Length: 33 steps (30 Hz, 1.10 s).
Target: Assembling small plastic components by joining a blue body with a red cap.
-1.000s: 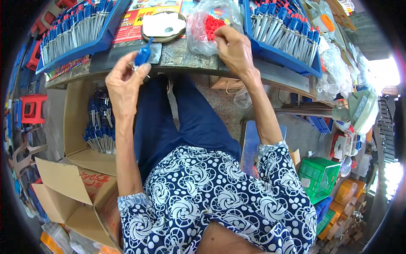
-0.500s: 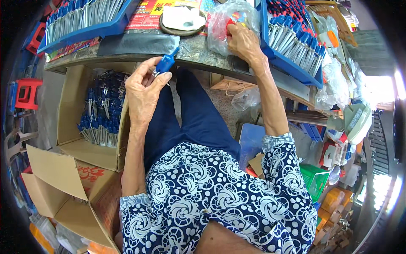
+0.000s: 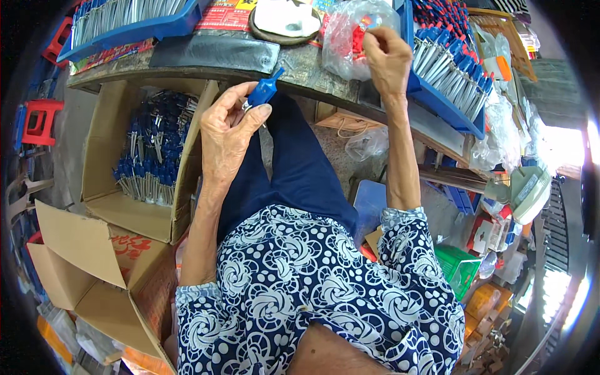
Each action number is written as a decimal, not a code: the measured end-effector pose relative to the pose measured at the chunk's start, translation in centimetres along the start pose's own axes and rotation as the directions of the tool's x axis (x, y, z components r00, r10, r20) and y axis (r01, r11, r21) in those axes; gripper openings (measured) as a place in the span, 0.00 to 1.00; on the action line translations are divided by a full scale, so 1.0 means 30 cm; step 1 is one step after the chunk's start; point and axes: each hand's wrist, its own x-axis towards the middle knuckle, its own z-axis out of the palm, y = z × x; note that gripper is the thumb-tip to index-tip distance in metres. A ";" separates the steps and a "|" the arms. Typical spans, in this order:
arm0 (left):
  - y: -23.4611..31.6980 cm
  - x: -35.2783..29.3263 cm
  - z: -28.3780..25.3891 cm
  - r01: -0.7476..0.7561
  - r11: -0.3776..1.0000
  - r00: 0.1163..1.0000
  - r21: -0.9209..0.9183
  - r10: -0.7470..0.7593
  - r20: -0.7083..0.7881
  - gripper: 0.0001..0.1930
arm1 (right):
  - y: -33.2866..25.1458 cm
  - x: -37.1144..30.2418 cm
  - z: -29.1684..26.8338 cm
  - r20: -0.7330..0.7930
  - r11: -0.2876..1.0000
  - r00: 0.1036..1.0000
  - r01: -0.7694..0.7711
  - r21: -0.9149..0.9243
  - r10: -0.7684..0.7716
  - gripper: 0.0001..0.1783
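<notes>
Over the table's front edge, my left hand pinches a blue-handled tool between thumb and fingers. Its narrow blue end points up and away, and a bit of metal shows beneath my fingers. My right hand is raised beside a clear plastic bag on the table. Thumb and fingertips are curled together; whatever they pinch is too small or hidden to tell. Small red parts lie in the bag's mouth.
Blue trays of metal-shafted tools flank the table, a left tray and a right tray. A round dish bears a white pad. Below left stand a carton of blue-handled tools and another open carton. A dark strip lies on the table.
My right hand has come up out of the plastic bag and moved a little to the right, fingers curled. The left hand has shifted slightly right, still holding the blue-handled tool.
</notes>
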 end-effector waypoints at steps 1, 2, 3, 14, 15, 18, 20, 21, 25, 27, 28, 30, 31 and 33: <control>0.000 -0.004 -0.002 -0.004 1.000 1.000 0.026 0.004 0.009 0.15 | -0.053 -0.015 -0.015 0.026 0.954 0.990 -0.141 0.266 0.139 0.06; -0.005 -0.007 -0.003 -0.007 0.999 1.000 0.052 0.006 0.019 0.15 | -0.099 -0.038 -0.025 0.139 0.840 0.967 -0.255 0.480 0.214 0.05; -0.008 -0.012 0.000 0.001 0.998 1.000 0.055 -0.002 0.016 0.15 | -0.119 -0.069 -0.018 0.145 0.837 0.965 -0.263 0.481 0.220 0.05; -0.022 -0.042 0.035 -0.142 0.939 0.990 0.314 0.130 0.059 0.13 | -0.198 -0.246 0.025 0.565 0.123 0.783 -0.608 0.784 0.261 0.08; -0.022 -0.044 0.036 -0.139 0.939 0.990 0.315 0.126 0.059 0.13 | -0.196 -0.250 0.026 0.569 0.116 0.781 -0.610 0.784 0.259 0.09; -0.024 -0.047 0.041 -0.153 0.934 0.988 0.323 0.140 0.063 0.13 | -0.172 -0.265 0.031 0.606 0.109 0.762 -0.638 0.762 0.228 0.10; -0.026 -0.048 0.038 -0.157 0.926 0.988 0.342 0.141 0.069 0.13 | -0.177 -0.273 0.031 0.604 0.110 0.765 -0.635 0.765 0.222 0.09; -0.027 -0.049 0.038 -0.154 0.926 0.988 0.343 0.139 0.068 0.13 | -0.178 -0.277 0.032 0.600 0.113 0.770 -0.630 0.768 0.215 0.09; -0.027 -0.049 0.042 -0.171 0.925 0.985 0.339 0.151 0.084 0.13 | -0.173 -0.284 0.030 0.594 0.126 0.777 -0.624 0.771 0.209 0.09; -0.026 -0.049 0.042 -0.155 0.931 0.987 0.331 0.133 0.088 0.13 | -0.173 -0.284 0.025 0.584 0.132 0.791 -0.608 0.783 0.181 0.09; -0.029 -0.049 0.040 -0.151 0.932 0.988 0.329 0.128 0.088 0.13 | -0.172 -0.286 0.027 0.585 0.131 0.791 -0.609 0.782 0.181 0.09; -0.035 -0.049 0.039 -0.145 0.934 0.988 0.326 0.123 0.089 0.13 | -0.167 -0.290 0.030 0.590 0.121 0.787 -0.613 0.781 0.183 0.09; -0.037 -0.049 0.037 -0.150 0.934 0.988 0.326 0.128 0.086 0.13 | -0.167 -0.291 0.031 0.591 0.119 0.786 -0.615 0.780 0.182 0.09; -0.037 -0.052 0.036 -0.152 0.933 0.988 0.327 0.133 0.080 0.13 | -0.165 -0.292 0.033 0.597 0.104 0.779 -0.621 0.777 0.190 0.08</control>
